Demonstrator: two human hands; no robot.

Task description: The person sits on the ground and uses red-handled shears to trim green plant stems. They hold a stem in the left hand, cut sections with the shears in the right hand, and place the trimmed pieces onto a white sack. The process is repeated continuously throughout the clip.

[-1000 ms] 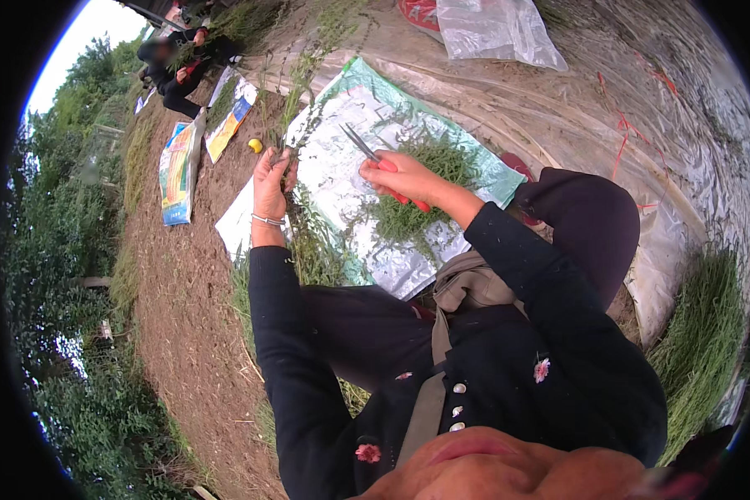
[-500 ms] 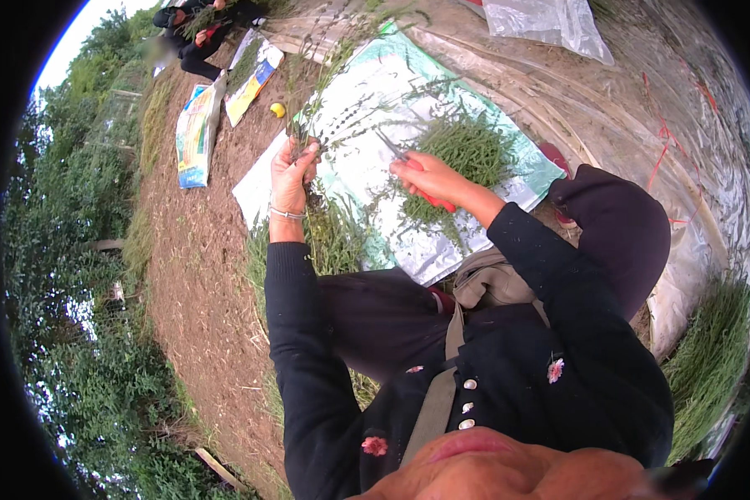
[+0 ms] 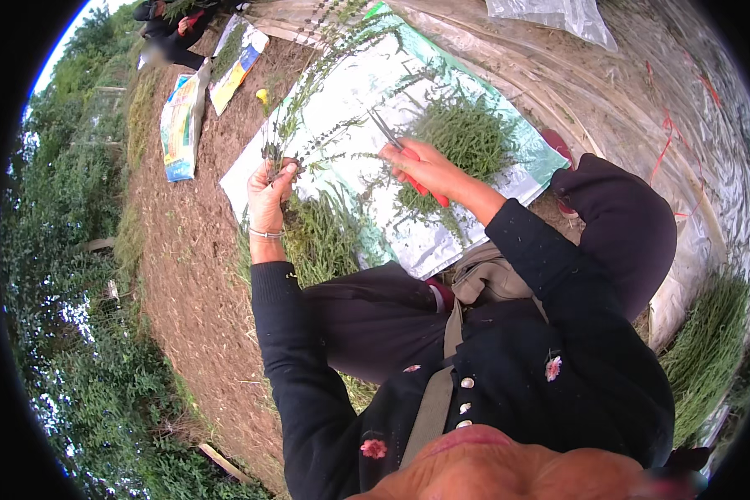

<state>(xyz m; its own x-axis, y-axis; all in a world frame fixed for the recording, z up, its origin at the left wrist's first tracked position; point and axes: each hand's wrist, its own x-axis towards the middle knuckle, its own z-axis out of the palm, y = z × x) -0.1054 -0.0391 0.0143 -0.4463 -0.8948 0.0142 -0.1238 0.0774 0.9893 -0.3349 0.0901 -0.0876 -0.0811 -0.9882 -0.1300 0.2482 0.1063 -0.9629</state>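
Observation:
My left hand (image 3: 268, 193) is closed round the lower ends of several long leafy plant stems (image 3: 290, 117), which fan out upward and to the right. In my right hand (image 3: 425, 169) is a pair of scissors (image 3: 412, 157) with red handles, its grey blades pointing up and left toward the stems but apart from them. Below the scissors a pile of cut green sprigs (image 3: 468, 137) lies on a white and green plastic sheet (image 3: 342, 87). More uncut-looking greenery (image 3: 321, 237) lies beside my left forearm, by my knee.
Brown soil (image 3: 196, 292) stretches along the left, edged by bushes (image 3: 67, 275). Printed sacks (image 3: 182, 133) lie at the far left, near another person (image 3: 179, 29) who is seated. Clear plastic film (image 3: 642, 108) covers the ground at right; a grass heap (image 3: 712, 358) lies at lower right.
My left hand has moved left and slightly down with the stems. The right hand has shifted slightly left, and the scissors' blades now look parted. The view has also shifted a little.

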